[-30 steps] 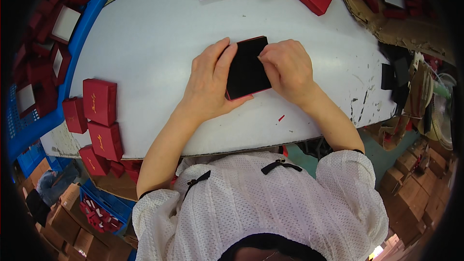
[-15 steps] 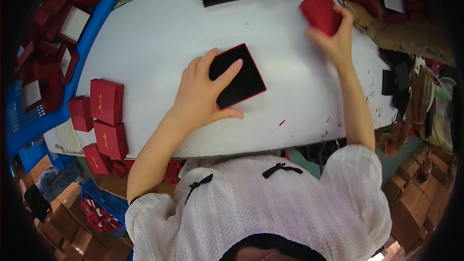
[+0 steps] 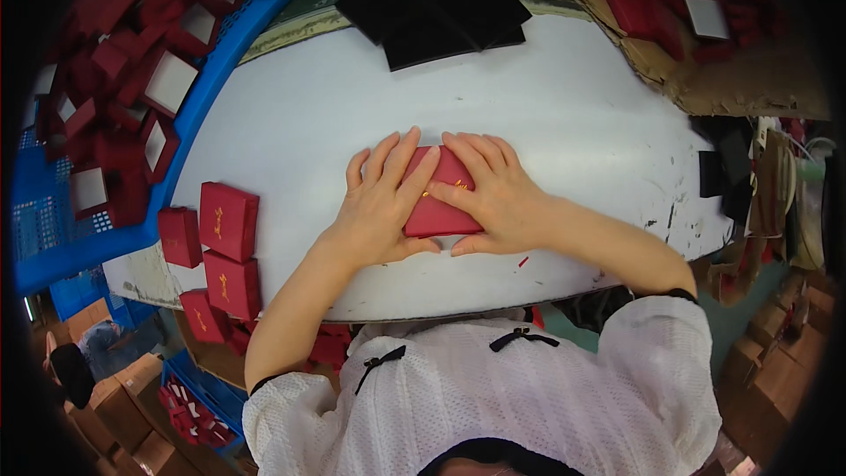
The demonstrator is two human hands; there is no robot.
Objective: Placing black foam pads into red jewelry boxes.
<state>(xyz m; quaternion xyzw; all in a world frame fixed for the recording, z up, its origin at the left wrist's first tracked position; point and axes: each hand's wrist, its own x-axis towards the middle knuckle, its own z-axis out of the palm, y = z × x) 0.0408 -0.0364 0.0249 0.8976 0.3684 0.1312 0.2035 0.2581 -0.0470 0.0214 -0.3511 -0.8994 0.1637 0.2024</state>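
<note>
A red gift box (image 3: 439, 219) with gold lettering lies on the white table in front of me. My left hand (image 3: 377, 205) grips its left side, fingers along the far edge and thumb at the near edge. From the other side my right hand (image 3: 504, 200) holds the box, one finger lying across the top. The lid is on the box, and its inside is hidden. Whether the lid sits fully down cannot be seen.
Several finished-looking red boxes (image 3: 231, 220) stand at the table's left edge. A blue crate (image 3: 207, 110) of red box parts is beyond them. Black sheets (image 3: 432, 13) lie at the far edge. A cardboard carton (image 3: 656, 75) with red parts stands far right.
My right hand has brought the red lid from the far right onto the black-lined base. Both hands now hold the covered box; the black lining is out of sight.
</note>
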